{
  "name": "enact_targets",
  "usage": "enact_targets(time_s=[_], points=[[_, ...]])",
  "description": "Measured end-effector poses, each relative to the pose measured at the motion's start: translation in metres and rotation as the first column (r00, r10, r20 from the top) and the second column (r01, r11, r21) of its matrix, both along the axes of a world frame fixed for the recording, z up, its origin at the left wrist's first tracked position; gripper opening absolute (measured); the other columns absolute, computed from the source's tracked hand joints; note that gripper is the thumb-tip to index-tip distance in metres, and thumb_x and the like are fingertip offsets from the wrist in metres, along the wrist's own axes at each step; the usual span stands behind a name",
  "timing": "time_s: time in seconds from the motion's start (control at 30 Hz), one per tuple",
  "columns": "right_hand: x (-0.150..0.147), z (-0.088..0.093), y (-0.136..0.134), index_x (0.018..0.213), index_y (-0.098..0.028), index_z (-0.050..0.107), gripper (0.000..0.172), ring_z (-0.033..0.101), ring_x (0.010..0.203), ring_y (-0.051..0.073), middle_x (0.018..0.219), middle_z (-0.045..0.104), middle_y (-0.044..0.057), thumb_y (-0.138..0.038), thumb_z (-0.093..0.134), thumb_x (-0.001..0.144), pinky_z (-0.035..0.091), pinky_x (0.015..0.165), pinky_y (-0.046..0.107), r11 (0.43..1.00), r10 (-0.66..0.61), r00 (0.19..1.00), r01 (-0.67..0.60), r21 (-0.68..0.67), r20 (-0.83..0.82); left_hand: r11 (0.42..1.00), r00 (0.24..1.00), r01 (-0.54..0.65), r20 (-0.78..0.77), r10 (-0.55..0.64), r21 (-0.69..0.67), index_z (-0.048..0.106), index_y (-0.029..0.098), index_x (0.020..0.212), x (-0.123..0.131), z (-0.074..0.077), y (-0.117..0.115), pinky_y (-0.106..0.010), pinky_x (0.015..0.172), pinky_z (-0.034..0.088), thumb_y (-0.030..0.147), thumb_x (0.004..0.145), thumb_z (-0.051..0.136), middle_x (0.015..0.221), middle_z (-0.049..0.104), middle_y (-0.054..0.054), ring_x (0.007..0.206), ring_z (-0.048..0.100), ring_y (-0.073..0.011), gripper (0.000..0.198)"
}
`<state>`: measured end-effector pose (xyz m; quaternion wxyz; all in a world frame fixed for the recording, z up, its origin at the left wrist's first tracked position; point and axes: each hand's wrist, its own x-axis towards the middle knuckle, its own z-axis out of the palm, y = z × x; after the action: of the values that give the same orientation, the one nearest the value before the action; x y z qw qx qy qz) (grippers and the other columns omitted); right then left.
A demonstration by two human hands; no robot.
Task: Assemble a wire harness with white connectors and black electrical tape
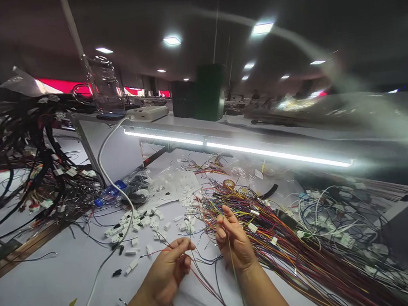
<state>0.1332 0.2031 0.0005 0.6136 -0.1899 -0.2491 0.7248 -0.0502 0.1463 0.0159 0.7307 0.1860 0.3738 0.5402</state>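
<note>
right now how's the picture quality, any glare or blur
Head view: the strip light glares white across the bench; a pale motion smear arcs over the upper right; the edges bend from lens distortion; the hands, left and right, and the coloured wires stay fairly sharp.

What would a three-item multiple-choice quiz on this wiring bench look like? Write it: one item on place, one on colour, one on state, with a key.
1. Where do the small white connectors lie?
A. left of the hands
B. on the shelf
C. under the glass jug

2. What colour is the thick cable that crosses the table?
A. red
B. white
C. green

3. What is the right hand doing?
A. lying flat
B. pinching thin wires
C. holding a jug

Key: 1 A, they are scattered on the table left of the left hand; 2 B, it runs white from the shelf down; 3 B, its fingertips close on thin wires.
</note>
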Motion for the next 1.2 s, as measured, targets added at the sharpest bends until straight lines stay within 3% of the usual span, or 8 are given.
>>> enact_targets(time_s=[0.07,0.17,0.33,0.6,0.77,1.0,1.1,1.2], points=[[-0.01,0.003,-0.007,0.112,-0.029,0.057,0.043,0.05,0.055,0.006,0.086,0.06,-0.002,-0.025,0.076,0.073,0.043,0.051,0.018,0.998,0.053,0.998,-0.054,0.016,0.046,0.984,0.99,-0.14,-0.02,0.138,-0.114,0.06,0.014,0.097,-0.002,0.001,0.006,-0.018,0.06,0.055,0.013,0.082,0.066,0.093,0.067,-0.008,0.07,0.067,-0.0112,0.016],[-0.029,0.001,-0.018,0.105,-0.024,0.062,0.04,0.062,0.071,0.014,0.087,0.063,0.001,-0.028,0.08,0.07,0.049,0.062,0.025,0.987,0.149,0.981,-0.156,0.043,0.126,0.956,0.956,-0.284,0.053,0.288,-0.071,0.051,0.017,0.116,-0.009,0.003,0.012,-0.025,0.08,0.057,0.002,0.083,0.061,0.11,0.065,-0.012,0.098,0.067,-0.0172,0.038],[-0.053,-0.01,-0.03,0.097,-0.02,0.066,0.026,0.062,0.09,0.019,0.091,0.068,0.006,-0.035,0.075,0.077,0.048,0.084,0.037,0.954,0.167,0.9,-0.251,0.165,0.403,0.89,0.892,-0.451,0.069,0.446,0.075,0.054,0.02,0.119,-0.026,0.01,0.016,-0.022,0.079,0.058,-0.002,0.084,0.054,0.125,0.059,-0.01,0.099,0.067,-0.0156,0.042],[-0.059,-0.009,-0.038,0.109,-0.025,0.063,0.021,0.061,0.094,0.019,0.099,0.068,0.005,-0.023,0.051,0.091,0.045,0.089,0.035,0.856,-0.256,0.637,-0.201,0.477,0.727,0.956,0.963,-0.267,0.004,0.269,0.122,0.054,0.019,0.122,-0.032,0.017,0.011,-0.022,0.065,0.057,0.004,0.083,0.055,0.125,0.061,-0.012,0.096,0.067,-0.018,0.042],[-0.067,-0.014,-0.042,0.114,-0.027,0.061,0.034,0.054,0.11,0.022,0.118,0.06,0.009,-0.011,0.047,0.087,0.043,0.094,0.038,0.748,-0.46,0.499,-0.228,0.623,0.734,0.938,0.937,-0.311,0.213,0.276,0.154,0.052,0.021,0.122,-0.034,0.024,0.008,-0.019,0.047,0.048,0.014,0.081,0.053,0.105,0.065,-0.008,0.068,0.063,-0.0121,0.041],[-0.078,-0.025,-0.048,0.132,-0.029,0.049,0.054,0.058,0.077,0.02,0.093,0.066,0.004,-0.015,0.058,0.08,0.045,0.076,0.035,0.809,-0.393,0.327,-0.321,0.492,0.859,0.938,0.949,-0.314,0.079,0.305,0.15,0.059,0.017,0.104,-0.043,0.027,0.01,-0.014,0.031,0.021,0.036,0.083,0.063,0.057,0.046,0.008,0.035,0.031,-0.0025,0.028],[-0.08,-0.025,-0.049,0.134,-0.029,0.049,0.059,0.057,0.086,0.021,0.105,0.063,0.006,-0.016,0.062,0.078,0.044,0.081,0.036,0.82,-0.375,0.344,-0.31,0.481,0.861,0.952,0.961,-0.277,0.05,0.273,0.131,0.06,0.016,0.097,-0.047,0.026,0.01,-0.014,0.03,0.018,0.033,0.084,0.062,0.046,0.033,0.012,0.03,0.024,-0.0024,0.022],[-0.082,-0.023,-0.049,0.134,-0.029,0.049,0.054,0.057,0.08,0.02,0.095,0.065,0.004,-0.021,0.059,0.082,0.043,0.077,0.033,0.871,-0.227,0.399,-0.325,0.369,0.888,0.963,0.969,-0.23,0.125,0.213,0.141,0.058,0.017,0.102,-0.057,0.027,0.011,-0.015,0.03,0.02,0.032,0.084,0.061,0.054,0.046,0.01,0.031,0.03,-0.0023,0.024]])
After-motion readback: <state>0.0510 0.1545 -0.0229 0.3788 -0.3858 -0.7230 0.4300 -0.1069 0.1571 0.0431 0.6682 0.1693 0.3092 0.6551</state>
